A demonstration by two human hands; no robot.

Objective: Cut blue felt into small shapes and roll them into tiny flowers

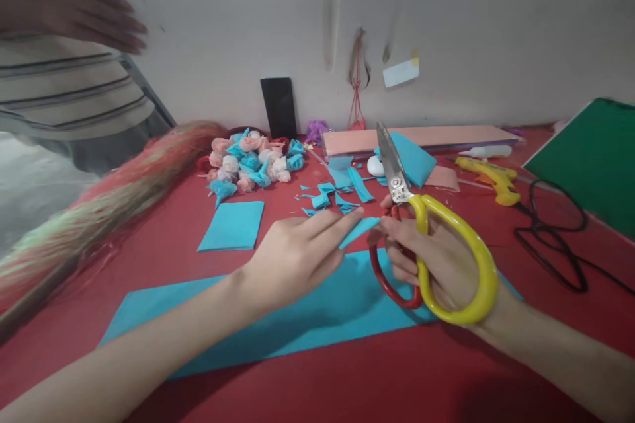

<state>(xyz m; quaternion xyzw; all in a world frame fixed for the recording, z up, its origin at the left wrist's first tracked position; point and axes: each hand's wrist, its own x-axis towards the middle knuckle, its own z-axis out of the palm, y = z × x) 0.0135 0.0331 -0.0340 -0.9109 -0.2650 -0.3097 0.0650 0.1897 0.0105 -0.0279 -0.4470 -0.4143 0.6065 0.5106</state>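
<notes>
Between my two hands is a small folded piece of blue paper [360, 231]. My left hand [297, 254] has its fingers pressed around the left end of this piece. The fingertips of my right hand [436, 254] touch its right end. Scissors [457, 261] with one yellow and one red handle hang on my right hand, their blades together and pointing up and away. Under both hands lies a long blue paper strip [317, 314]. A blue paper square [232, 226] rests left of my left hand, and blue scraps [325, 197] are scattered beyond the fingers.
Paper flowers [251, 162] are piled at the back left, near a black phone [279, 108]. A yellow glue gun [489, 175] and black cable [555, 244] lie right, by a green board [590, 158]. Another person's hand [94, 13] is at upper left, above a straw bundle [109, 211].
</notes>
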